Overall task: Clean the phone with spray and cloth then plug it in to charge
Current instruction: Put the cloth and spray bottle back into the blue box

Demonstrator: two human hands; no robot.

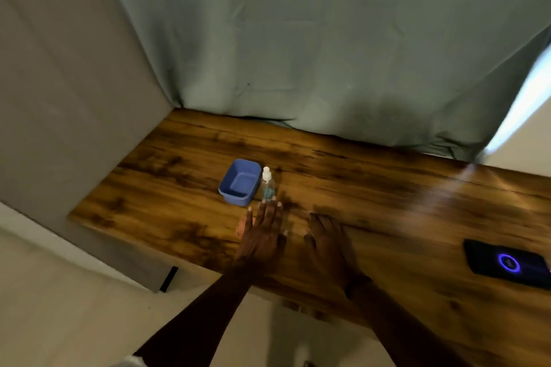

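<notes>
Left fingers (pixel 269 213) straight and slightly spread, holding nothing; tips point at the base of the spray bottle (pixel 267 188), just short of it. Contact cannot be told. Left hand (pixel 262 237) hovers or lies low over the surface (pixel 179 188), back up.

Right fingers (pixel 320 223) straight, close together, laid flat; nothing in them. Right hand (pixel 328 246) rests palm down on the surface, just beside the left, the two apart.

Spray bottle: clear, white cap, upright, bluish liquid low inside. Blue tub (pixel 240 182) stands just beside it on the left, open top; edges close, touching or not unclear.

Phone (pixel 507 262) lies flat at the far right of the surface, well apart from both hands, dark screen up with a glowing violet ring on it.

Behind the surface a grey-green curtain (pixel 328 39) hangs to the back edge. Grey panel (pixel 59 98) closes the left side.
</notes>
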